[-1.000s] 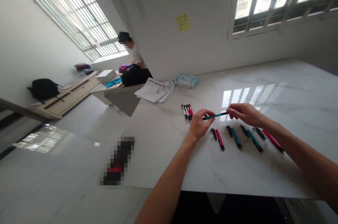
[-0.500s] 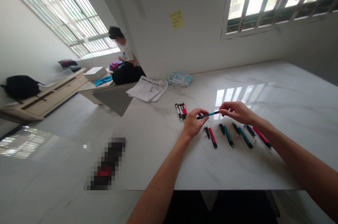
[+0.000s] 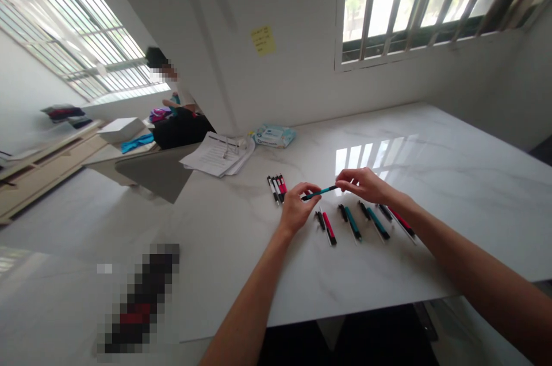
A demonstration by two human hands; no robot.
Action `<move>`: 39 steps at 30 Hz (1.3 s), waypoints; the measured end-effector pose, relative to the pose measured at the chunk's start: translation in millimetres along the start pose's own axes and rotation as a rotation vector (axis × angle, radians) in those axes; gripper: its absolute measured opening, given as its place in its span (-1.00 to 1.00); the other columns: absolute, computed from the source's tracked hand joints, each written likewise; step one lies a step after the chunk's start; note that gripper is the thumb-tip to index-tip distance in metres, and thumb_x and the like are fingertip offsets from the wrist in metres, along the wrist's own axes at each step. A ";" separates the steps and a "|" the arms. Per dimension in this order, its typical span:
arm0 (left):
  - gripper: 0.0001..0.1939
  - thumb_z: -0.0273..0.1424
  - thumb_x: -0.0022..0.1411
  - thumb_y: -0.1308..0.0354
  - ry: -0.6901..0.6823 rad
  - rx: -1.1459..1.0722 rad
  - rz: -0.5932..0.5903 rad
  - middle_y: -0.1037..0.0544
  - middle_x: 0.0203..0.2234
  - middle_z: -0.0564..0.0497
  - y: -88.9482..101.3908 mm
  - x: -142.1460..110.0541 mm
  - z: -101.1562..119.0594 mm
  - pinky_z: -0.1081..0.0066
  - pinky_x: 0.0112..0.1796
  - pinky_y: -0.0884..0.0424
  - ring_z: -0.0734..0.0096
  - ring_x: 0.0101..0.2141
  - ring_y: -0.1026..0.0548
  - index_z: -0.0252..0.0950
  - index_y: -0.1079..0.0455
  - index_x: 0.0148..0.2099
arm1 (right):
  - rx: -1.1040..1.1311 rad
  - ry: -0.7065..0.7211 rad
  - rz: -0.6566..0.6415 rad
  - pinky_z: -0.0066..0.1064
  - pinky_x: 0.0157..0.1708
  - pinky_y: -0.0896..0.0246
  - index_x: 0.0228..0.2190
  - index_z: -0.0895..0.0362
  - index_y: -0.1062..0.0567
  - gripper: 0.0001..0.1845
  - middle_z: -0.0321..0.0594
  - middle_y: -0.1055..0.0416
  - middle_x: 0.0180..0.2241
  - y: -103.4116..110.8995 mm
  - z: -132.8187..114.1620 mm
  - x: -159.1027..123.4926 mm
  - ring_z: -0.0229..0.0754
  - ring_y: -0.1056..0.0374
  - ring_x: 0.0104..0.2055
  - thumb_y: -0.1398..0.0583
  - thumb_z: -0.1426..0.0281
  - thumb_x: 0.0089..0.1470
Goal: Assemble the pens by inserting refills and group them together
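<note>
A teal pen (image 3: 319, 192) is held level a little above the white marble table (image 3: 452, 182), one end in each hand. My left hand (image 3: 296, 208) pinches its left end and my right hand (image 3: 364, 184) pinches its right end. Below the hands lies a row of several pens: a red one (image 3: 328, 227), two teal ones (image 3: 352, 223) (image 3: 378, 222) and another red one (image 3: 402, 222), partly under my right wrist. A small bunch of black and red pens (image 3: 276, 187) lies to the left of my left hand.
A stack of papers (image 3: 218, 154) and a pack of wipes (image 3: 273, 136) lie at the table's far side by the wall. A yellow sticky note (image 3: 263, 40) is on the wall. Another person (image 3: 172, 103) sits at a far table on the left. A blurred dark object (image 3: 140, 297) lies near left.
The view has swung to the right, so everything sits further left in the picture. Both hands keep the same hold on the teal pen; the pens on the table have not moved.
</note>
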State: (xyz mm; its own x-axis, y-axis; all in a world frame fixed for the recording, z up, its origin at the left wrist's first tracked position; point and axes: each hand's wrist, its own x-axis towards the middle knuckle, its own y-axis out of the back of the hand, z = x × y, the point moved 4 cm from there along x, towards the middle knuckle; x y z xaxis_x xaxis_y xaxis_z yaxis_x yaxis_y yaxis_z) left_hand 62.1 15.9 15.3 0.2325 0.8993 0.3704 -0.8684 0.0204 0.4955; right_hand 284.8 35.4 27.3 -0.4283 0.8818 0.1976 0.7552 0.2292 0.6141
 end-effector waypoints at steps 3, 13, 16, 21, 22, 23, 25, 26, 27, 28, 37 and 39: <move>-0.91 -0.43 0.18 -0.31 0.006 0.001 0.005 -0.64 -0.31 0.04 0.5 0.4 -1.2 0.36 -0.19 -0.39 0.38 -0.31 -0.50 -0.21 -0.58 -0.22 | 0.038 0.041 0.012 -0.38 -0.34 -0.31 -0.22 0.10 -0.59 -0.65 -0.20 -0.58 -0.34 -0.6 -1.4 -0.5 -0.21 -0.42 -0.37 -0.31 0.10 0.10; -0.89 -0.46 0.21 -0.27 -0.011 -0.018 -0.012 -0.63 -0.27 0.01 0.6 0.3 1.2 0.34 -0.16 -0.42 0.33 -0.25 -0.54 -0.22 -0.56 -0.19 | -0.064 -0.067 0.000 -0.44 -0.44 -0.15 -0.38 0.12 -0.58 -0.65 -0.28 -0.51 -0.52 -5.3 3.9 1.4 -0.26 -0.33 -0.48 -0.19 0.12 0.25; -0.86 -0.44 0.20 -0.29 -0.013 -0.020 -0.007 -0.63 -0.25 0.00 1.8 1.2 0.2 0.34 -0.16 -0.43 0.34 -0.25 -0.54 -0.21 -0.56 -0.15 | -0.023 -0.023 -0.004 -0.43 -0.37 -0.24 -0.31 0.11 -0.59 -0.73 -0.25 -0.56 -0.42 -5.3 1.7 0.6 -0.23 -0.39 -0.40 -0.23 0.17 0.22; -0.76 -0.40 0.21 -0.31 -0.014 -0.014 0.040 -0.63 -0.21 -0.02 8.3 3.5 -3.3 0.29 -0.08 -0.44 0.30 -0.19 -0.57 -0.19 -0.55 -0.04 | -0.056 0.084 0.007 -0.39 -0.28 -0.33 -0.26 0.08 -0.64 -0.82 -0.21 -0.57 -0.32 -4.2 -6.1 -1.7 -0.19 -0.42 -0.31 -0.31 0.27 0.11; -0.74 -0.39 0.21 -0.31 -0.018 -0.014 0.053 -0.63 -0.21 -0.01 9.5 3.8 -3.8 0.28 -0.06 -0.44 0.29 -0.18 -0.57 -0.19 -0.55 -0.02 | -0.081 0.087 -0.002 -0.39 -0.28 -0.33 -0.26 0.08 -0.65 -0.83 -0.21 -0.57 -0.33 -4.6 -7.6 -2.1 -0.20 -0.41 -0.33 -0.31 0.29 0.11; -0.72 -0.40 0.21 -0.31 -0.022 -0.012 0.065 -0.62 -0.21 -0.01 10.3 4.1 -4.1 0.28 -0.04 -0.44 0.29 -0.17 -0.57 -0.18 -0.54 -0.01 | -0.102 0.090 -0.010 -0.39 -0.29 -0.33 -0.25 0.07 -0.67 -0.83 -0.21 -0.57 -0.33 -5.3 -9.3 -2.5 -0.20 -0.41 -0.34 -0.30 0.30 0.12; -0.71 -0.41 0.21 -0.31 -0.028 -0.004 0.084 -0.61 -0.22 0.00 11.1 4.5 -4.6 0.28 -0.04 -0.43 0.31 -0.18 -0.57 -0.17 -0.53 0.01 | -0.132 0.097 -0.013 -0.39 -0.29 -0.33 -0.21 0.06 -0.68 -0.80 -0.20 -0.58 -0.32 -6.7 -12.9 -2.8 -0.21 -0.41 -0.35 -0.26 0.35 0.15; -0.70 -0.42 0.21 -0.31 -0.030 0.006 0.094 -0.61 -0.22 0.00 11.3 4.8 -4.7 0.28 -0.05 -0.43 0.31 -0.18 -0.57 -0.17 -0.53 0.01 | -0.144 0.101 -0.010 -0.39 -0.29 -0.33 -0.20 0.06 -0.68 -0.79 -0.19 -0.58 -0.32 -7.8 -14.6 -2.9 -0.21 -0.41 -0.35 -0.25 0.36 0.16; -0.69 -0.42 0.21 -0.31 -0.029 0.020 0.109 -0.61 -0.22 0.00 11.6 5.0 -4.9 0.28 -0.05 -0.42 0.31 -0.17 -0.56 -0.16 -0.52 0.02 | -0.156 0.103 -0.005 -0.39 -0.29 -0.33 -0.19 0.06 -0.68 -0.78 -0.19 -0.58 -0.32 -9.1 -16.1 -2.8 -0.21 -0.41 -0.36 -0.24 0.37 0.17; -0.67 -0.42 0.20 -0.31 -0.026 0.036 0.131 -0.61 -0.19 0.00 12.4 5.3 -5.1 0.28 -0.05 -0.41 0.30 -0.15 -0.56 -0.15 -0.51 0.03 | -0.163 0.100 0.004 -0.39 -0.29 -0.33 -0.18 0.06 -0.68 -0.77 -0.19 -0.58 -0.32 -10.5 -17.4 -2.8 -0.21 -0.42 -0.36 -0.23 0.38 0.17; -0.70 -0.30 0.27 -0.22 0.140 -0.038 0.457 -0.55 -0.14 -0.07 37.6 7.2 -24.2 0.36 -0.20 -0.43 0.36 -0.25 -0.50 -0.20 -0.46 0.04 | -0.158 -0.071 0.096 -0.39 -0.26 -0.35 -0.07 0.05 -0.59 -0.71 -0.28 -0.60 -0.37 -27.2 -16.0 1.1 -0.21 -0.48 -0.34 -0.24 0.40 0.14; -0.71 -0.28 0.26 -0.22 0.187 -0.096 0.483 -0.54 -0.18 -0.05 41.2 7.7 -29.8 0.41 -0.26 -0.43 0.40 -0.31 -0.48 -0.22 -0.47 0.01 | -0.207 -0.113 0.080 -0.40 -0.25 -0.33 -0.04 0.05 -0.58 -0.68 -0.28 -0.61 -0.37 -32.4 -14.2 6.3 -0.19 -0.49 -0.32 -0.24 0.40 0.14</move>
State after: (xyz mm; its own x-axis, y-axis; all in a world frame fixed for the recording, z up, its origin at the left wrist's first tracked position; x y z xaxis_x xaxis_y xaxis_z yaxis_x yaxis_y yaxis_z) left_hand 15.0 36.6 15.1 -0.2783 0.8786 0.3880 -0.8958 -0.3832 0.2253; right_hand 250.6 27.7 19.4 -0.3044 0.9368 0.1723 0.6618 0.0779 0.7457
